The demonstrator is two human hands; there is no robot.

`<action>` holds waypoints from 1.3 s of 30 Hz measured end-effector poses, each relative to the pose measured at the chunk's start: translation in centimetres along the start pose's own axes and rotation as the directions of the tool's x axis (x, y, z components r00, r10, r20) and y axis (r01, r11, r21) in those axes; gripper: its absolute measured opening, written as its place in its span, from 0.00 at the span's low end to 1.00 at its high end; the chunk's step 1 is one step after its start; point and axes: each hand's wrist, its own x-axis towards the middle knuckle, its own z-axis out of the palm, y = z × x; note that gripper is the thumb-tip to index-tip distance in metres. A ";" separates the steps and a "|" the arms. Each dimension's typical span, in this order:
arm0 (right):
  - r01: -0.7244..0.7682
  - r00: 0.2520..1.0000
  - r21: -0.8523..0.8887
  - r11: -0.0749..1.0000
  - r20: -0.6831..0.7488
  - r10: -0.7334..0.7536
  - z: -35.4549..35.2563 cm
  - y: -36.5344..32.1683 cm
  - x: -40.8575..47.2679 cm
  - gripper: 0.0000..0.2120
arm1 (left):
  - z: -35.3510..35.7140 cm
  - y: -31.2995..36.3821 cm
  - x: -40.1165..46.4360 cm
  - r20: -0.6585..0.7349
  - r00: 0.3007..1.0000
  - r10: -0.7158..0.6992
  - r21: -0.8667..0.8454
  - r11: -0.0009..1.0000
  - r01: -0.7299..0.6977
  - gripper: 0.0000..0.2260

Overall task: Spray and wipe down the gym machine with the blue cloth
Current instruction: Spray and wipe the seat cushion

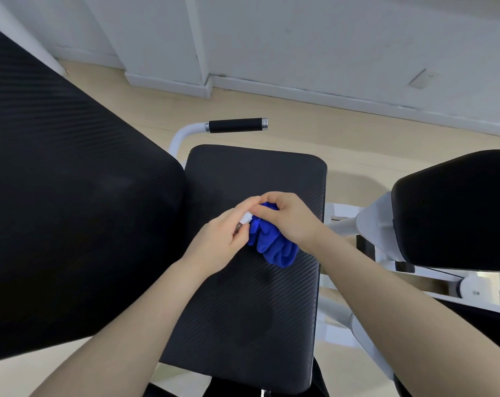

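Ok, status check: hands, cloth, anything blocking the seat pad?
Left hand gripping small white-capped sprayer. Right hand clutching bunched blue cloth just over seat pad. Pad otherwise unobstructed; not clear whether the cloth touches it.

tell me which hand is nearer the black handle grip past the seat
Right. The right hand, holding the blue cloth, is over the seat pad just below the grip. The left hand, holding a small white item, sits lower and further back.
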 end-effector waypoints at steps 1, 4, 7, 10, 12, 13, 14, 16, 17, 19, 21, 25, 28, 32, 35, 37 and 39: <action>-0.007 1.000 0.045 0.999 -0.007 0.007 0.0 0.0 -0.1 0.07 | 0.0 0.1 0.1 -0.022 1.000 0.013 0.020 1.000 -0.012 0.23; -0.060 0.998 0.206 0.977 -0.001 0.062 0.2 0.0 -0.5 0.05 | 0.0 0.3 0.1 -0.046 0.998 0.031 0.097 0.995 -0.026 0.22; -0.193 0.973 0.347 0.918 -0.056 0.226 0.9 -0.3 -0.5 0.04 | 0.5 -0.1 0.1 -0.103 0.994 0.032 0.257 0.966 -0.005 0.22; -0.289 0.930 0.430 0.855 -0.088 0.358 1.9 -0.6 -0.3 0.04 | 1.4 -0.9 -0.1 -0.177 0.977 0.123 0.402 0.915 -0.042 0.22; -0.269 0.933 0.447 0.853 -0.098 0.346 2.1 -0.5 -0.2 0.04 | 1.6 -1.1 0.0 -0.202 0.972 0.121 0.418 0.908 -0.026 0.22; -0.247 0.941 0.454 0.856 -0.099 0.324 2.1 -0.5 -0.3 0.04 | 1.6 -1.2 0.1 -0.203 0.972 0.115 0.427 0.904 -0.018 0.22; -0.219 0.952 0.429 0.876 -0.104 0.289 1.9 -0.4 -0.4 0.03 | 1.5 -1.1 0.2 -0.198 0.974 0.109 0.439 0.898 -0.011 0.21; -0.156 0.974 0.261 0.953 -0.122 0.193 1.2 -0.2 -0.5 0.04 | 1.4 -1.0 0.2 -0.196 0.974 0.110 0.488 0.873 0.000 0.18; -0.136 0.977 0.181 0.974 -0.136 0.162 0.6 0.0 -0.6 0.04 | 1.2 -1.0 0.2 -0.197 0.977 0.087 0.512 0.859 0.027 0.17; -0.147 0.965 0.127 0.981 -0.197 0.170 -0.7 0.7 -0.6 0.04 | 0.8 -1.1 0.4 -0.210 0.977 -0.024 0.538 0.832 0.136 0.19; -0.204 0.933 0.135 0.970 -0.273 0.234 -2.1 1.4 -0.6 0.06 | 0.4 -0.9 1.2 -0.232 0.965 -0.122 0.555 0.798 0.234 0.20; -0.274 0.898 0.034 0.961 -0.349 0.269 -3.7 2.1 -0.7 0.07 | 0.0 0.3 5.1 -0.234 0.933 -0.274 0.378 0.858 0.347 0.17; -0.254 0.897 -0.083 0.963 -0.393 0.203 -4.4 2.3 -0.1 0.09 | 0.6 1.2 7.7 -0.213 0.920 -0.328 0.328 0.863 0.383 0.14; -0.270 0.855 -0.214 0.939 -0.501 0.132 -6.0 2.7 0.4 0.09 | 2.1 1.4 8.0 -0.173 0.936 -0.306 0.369 0.861 0.350 0.14; -0.286 0.805 -0.133 0.949 -0.571 0.162 -7.0 2.9 -0.4 0.09 | 1.8 -1.7 5.8 -0.204 0.877 -0.436 0.320 0.817 0.480 0.14; -0.246 0.765 -0.013 0.969 -0.617 0.186 -7.0 3.0 -1.0 0.08 | 1.0 -4.0 3.8 -0.239 0.803 -0.546 0.273 0.756 0.595 0.12; -0.191 0.725 0.114 0.975 -0.653 0.218 -6.4 3.2 -1.4 0.11 | 0.3 -5.4 2.4 -0.296 0.752 -0.589 0.223 0.723 0.654 0.10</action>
